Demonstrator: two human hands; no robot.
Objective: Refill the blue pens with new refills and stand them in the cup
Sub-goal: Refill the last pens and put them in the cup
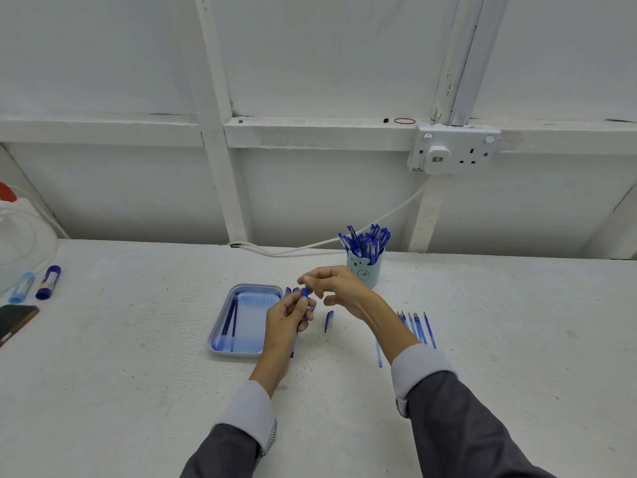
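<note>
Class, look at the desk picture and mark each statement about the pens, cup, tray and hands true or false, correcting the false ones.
1. The cup holds many blue pens. True.
2. The tray is red. False: it is light blue.
3. The left hand grips a pen. True.
4. Loose refills lie left of the tray. False: they lie right of the right hand.
5. A pen cap lies on the table. True.

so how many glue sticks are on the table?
2. Both lie side by side near the table's far left edge: a light blue glue stick on the left and a dark blue glue stick right of it, just beyond the phone. More could sit out of frame.
</note>
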